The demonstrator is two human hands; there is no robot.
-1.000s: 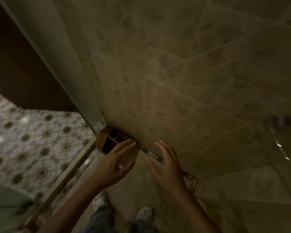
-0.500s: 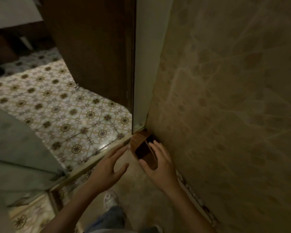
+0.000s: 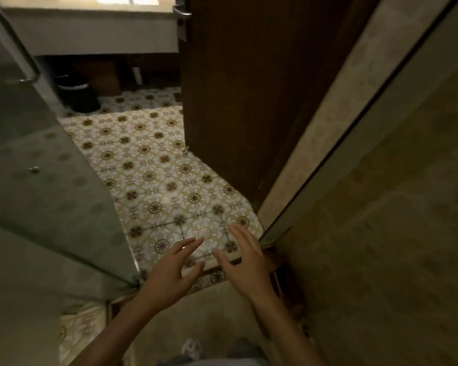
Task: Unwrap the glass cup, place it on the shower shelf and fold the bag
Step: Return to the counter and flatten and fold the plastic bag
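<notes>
- Our left hand (image 3: 169, 273) and right hand (image 3: 245, 260) are both held out in front of us, fingers spread and nearly straight, and neither has hold of anything.
- We cannot find the glass cup or its bag anywhere in view, so we cannot tell which way they lie from either hand, nor how the cup's long axis runs.
- The nearest candidate spot is the low wooden shelf (image 3: 276, 270) tucked in the corner at the foot of the tiled wall (image 3: 381, 233). It sits just beside the right hand, to its right and below, and most of it is hidden by that hand and by shadow.
- We judge the right hand the nearer one for any reach to that corner; the left hand hangs further towards the glass shower door (image 3: 50, 194).
- Below the hands runs the raised threshold (image 3: 217, 272), and past it the patterned floor (image 3: 164, 175) stretches away to a dark bin (image 3: 77, 95) under a pale counter (image 3: 90, 30).
- A dark wooden door (image 3: 236, 101) stands open on the right of that floor.
- The light is dim and the frame slightly blurred, so small things may escape us.
</notes>
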